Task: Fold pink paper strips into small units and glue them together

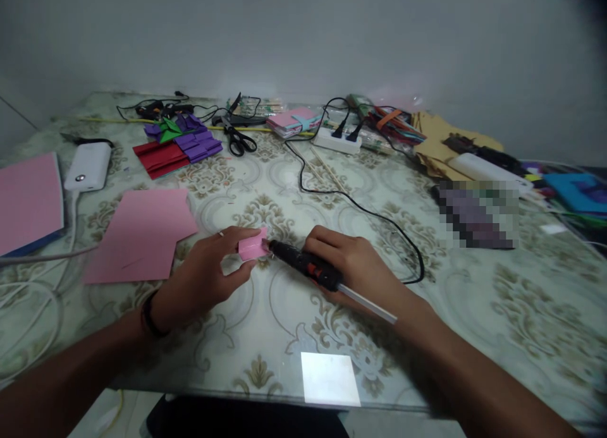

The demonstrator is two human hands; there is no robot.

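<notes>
My left hand [208,264] pinches a small folded piece of pink paper [251,247] between thumb and fingers, just above the patterned tabletop. Wrapped in my right hand [351,261] is a black hot glue gun [301,261] with a clear glue stick [367,304] sticking out of its back end. The gun's nozzle points left and meets or nearly meets the right edge of the pink piece; contact is hard to make out. Beside my left hand lies a larger cut sheet of pink paper [142,236].
Black-handled scissors [240,141], folded purple paper [199,146] and red paper [161,158] lie toward the back. A white power strip [336,141] feeds a black cord [370,210] looping right of my hands. A white power bank [88,166] with cable sits left.
</notes>
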